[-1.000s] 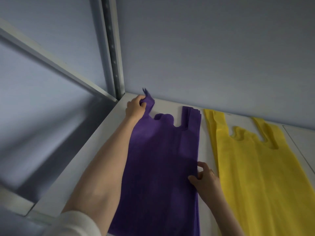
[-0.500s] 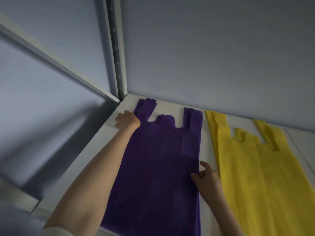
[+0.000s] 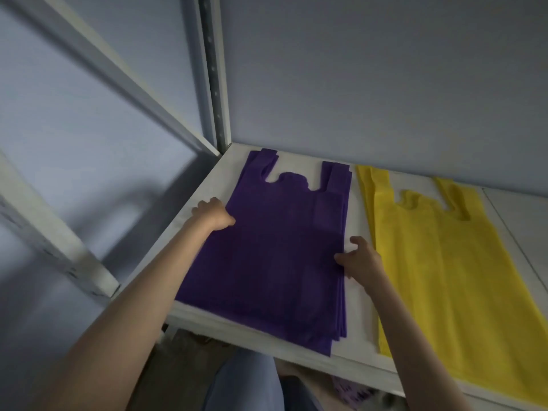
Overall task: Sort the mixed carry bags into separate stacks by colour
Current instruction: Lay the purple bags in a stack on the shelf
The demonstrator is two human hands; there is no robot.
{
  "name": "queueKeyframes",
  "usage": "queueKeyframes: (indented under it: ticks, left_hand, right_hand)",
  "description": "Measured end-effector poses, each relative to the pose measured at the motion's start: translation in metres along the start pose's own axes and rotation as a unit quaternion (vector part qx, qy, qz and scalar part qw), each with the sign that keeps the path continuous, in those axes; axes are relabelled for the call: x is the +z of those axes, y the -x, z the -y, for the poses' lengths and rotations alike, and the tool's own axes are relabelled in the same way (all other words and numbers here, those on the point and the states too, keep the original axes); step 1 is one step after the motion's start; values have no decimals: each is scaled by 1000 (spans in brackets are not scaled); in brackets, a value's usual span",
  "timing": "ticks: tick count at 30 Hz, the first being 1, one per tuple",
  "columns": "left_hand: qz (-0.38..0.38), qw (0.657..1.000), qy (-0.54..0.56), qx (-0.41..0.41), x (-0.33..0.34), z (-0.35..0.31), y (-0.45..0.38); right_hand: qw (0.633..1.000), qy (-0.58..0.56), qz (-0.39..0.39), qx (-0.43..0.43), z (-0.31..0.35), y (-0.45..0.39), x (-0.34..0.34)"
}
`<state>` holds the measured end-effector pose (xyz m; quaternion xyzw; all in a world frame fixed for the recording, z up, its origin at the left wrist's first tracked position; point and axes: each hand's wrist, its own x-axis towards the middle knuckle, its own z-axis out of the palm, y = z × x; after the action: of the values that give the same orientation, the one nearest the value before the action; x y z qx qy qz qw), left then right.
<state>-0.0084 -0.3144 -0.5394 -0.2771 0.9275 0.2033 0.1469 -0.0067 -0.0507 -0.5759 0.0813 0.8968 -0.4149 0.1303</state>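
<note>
A stack of purple carry bags [image 3: 275, 250] lies flat on the white shelf [image 3: 204, 191], handles toward the back wall. Right of it lies a stack of yellow carry bags [image 3: 450, 277], with a strip of shelf between them. My left hand [image 3: 214, 215] sits at the purple stack's left edge, fingers curled around the edge and thumb on the fabric. My right hand [image 3: 359, 261] is at the stack's right edge, thumb pressing on the fabric and fingers spread above the gap.
A white metal upright [image 3: 218, 84] stands in the shelf's back left corner, and a slanted brace [image 3: 112, 72] runs along the left side. A grey wall closes the back. Below the shelf's front edge a bit of purple material [image 3: 350, 390] shows.
My left hand let go of the purple handle and slid toward me along the stack's left edge. The handle now lies flat. My right hand stayed at the right edge.
</note>
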Motion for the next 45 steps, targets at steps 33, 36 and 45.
queueKeyframes:
  ticks: [33,36,45]
  left_hand:
    - [-63,896,-104,427,108,35,141]
    - [-102,882,-113,447,111,28,139]
    - [-137,917,-46,371,109,18,142]
  right_hand:
    - [995,-97,-20,12,7,10,-2]
    - [997,-71,-18,18,7,7,-3]
    - [998,-45,-15,30,-6,0,-13]
